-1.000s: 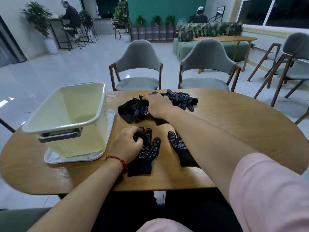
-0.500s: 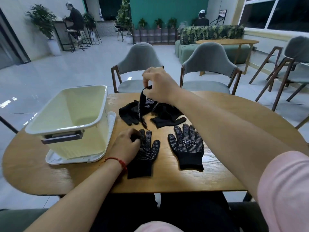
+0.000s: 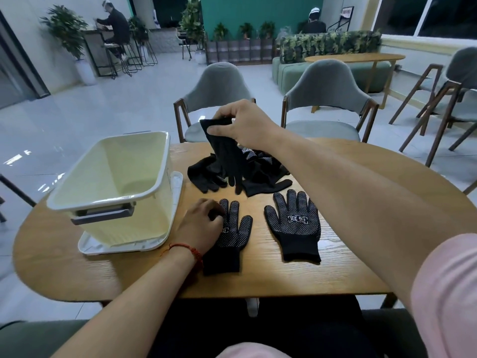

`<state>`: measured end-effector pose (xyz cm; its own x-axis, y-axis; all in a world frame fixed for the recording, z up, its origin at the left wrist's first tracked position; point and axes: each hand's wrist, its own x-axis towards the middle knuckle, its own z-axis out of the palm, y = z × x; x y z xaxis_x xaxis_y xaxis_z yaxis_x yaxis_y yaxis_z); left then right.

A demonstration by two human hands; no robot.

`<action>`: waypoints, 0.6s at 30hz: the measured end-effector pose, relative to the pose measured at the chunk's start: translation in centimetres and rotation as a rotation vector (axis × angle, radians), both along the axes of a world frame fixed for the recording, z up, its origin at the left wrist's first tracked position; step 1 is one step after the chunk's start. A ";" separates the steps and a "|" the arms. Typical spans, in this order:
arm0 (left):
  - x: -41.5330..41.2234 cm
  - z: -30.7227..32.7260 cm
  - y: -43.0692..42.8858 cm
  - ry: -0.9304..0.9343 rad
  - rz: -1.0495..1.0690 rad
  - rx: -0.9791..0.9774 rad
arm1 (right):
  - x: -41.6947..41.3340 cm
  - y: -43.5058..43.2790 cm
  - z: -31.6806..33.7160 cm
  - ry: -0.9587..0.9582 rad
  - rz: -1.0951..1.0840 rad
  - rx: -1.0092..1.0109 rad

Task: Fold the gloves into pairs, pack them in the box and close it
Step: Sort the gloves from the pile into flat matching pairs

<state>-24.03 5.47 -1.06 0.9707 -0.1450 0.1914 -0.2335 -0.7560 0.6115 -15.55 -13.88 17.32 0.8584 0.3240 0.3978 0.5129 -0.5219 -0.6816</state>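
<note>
Right hand [image 3: 247, 125] pinches soft, light lifted glove [image 3: 227, 156] by its cuff, fingers hanging limp; left hand [image 3: 204, 226] grips near-left glove [image 3: 233, 239]; cuffs seem the surest hold.

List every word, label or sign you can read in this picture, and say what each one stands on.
"冠恒" (as best I can read it): white boxed print on the dotted flat glove lying alone.
Second glove, under the left hand: similar white print, mostly covered, unreadable.
Framed sign at the far wall: too small to read.
Lifted glove, box: no text shows.
</note>
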 end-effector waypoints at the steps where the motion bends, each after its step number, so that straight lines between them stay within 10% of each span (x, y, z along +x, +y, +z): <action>1: 0.0 0.0 0.1 0.007 0.003 -0.002 | 0.0 0.0 0.0 0.005 0.010 0.002; 18: -2.0 -0.1 1.4 -0.142 -0.059 -0.036 | 0.9 0.5 0.2 -0.034 0.027 -0.253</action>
